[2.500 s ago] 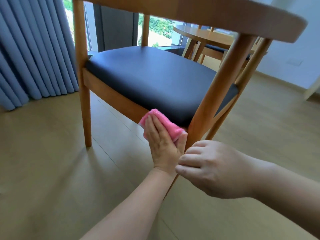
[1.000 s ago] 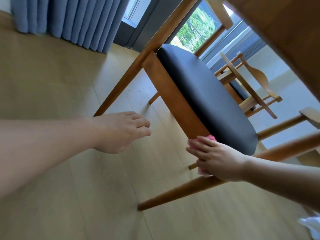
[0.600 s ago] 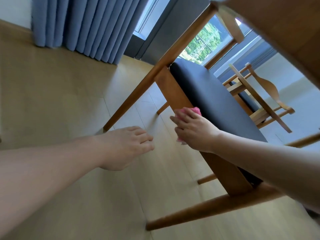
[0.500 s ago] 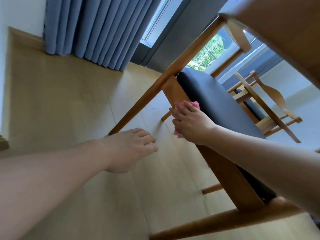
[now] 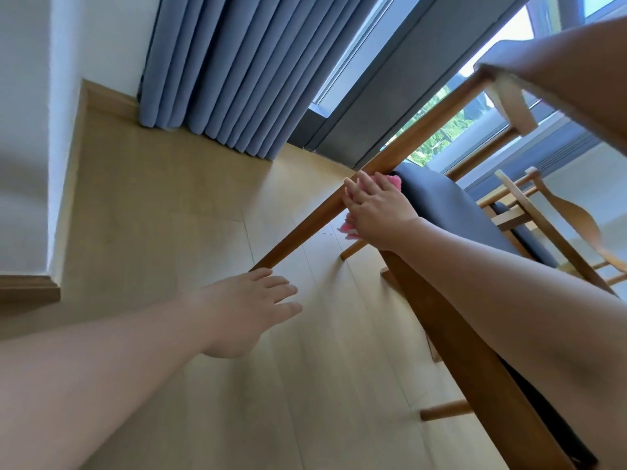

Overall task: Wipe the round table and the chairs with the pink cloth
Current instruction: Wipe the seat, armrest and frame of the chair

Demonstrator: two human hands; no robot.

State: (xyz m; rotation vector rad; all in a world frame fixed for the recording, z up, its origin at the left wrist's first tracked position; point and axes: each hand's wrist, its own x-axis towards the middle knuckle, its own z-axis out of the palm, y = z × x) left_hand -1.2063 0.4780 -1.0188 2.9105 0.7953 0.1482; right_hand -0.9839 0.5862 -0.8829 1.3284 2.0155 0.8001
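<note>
The view is strongly tilted. A wooden chair [image 5: 451,320] with a black padded seat [image 5: 451,212] fills the right side. My right hand [image 5: 376,212] presses the pink cloth [image 5: 393,180] flat against the chair's side rail, at the corner where the rail meets a slanting leg [image 5: 325,212]. Most of the cloth is hidden under the hand; a bit shows above and below it. My left hand [image 5: 251,313] hovers over the floor near the foot of that leg, fingers spread, holding nothing. The round table is out of sight.
A second wooden chair [image 5: 543,225] stands behind the first, at the right. Blue curtains [image 5: 230,69] hang at the upper middle beside a window. A white wall [image 5: 30,130] with a wooden skirting runs down the left. Light wooden floor [image 5: 169,212] lies below.
The cloth passed from my left hand to my right. My right hand has slid the cloth along the side rail, up to the corner by the leg. My left hand stayed open over the floor.
</note>
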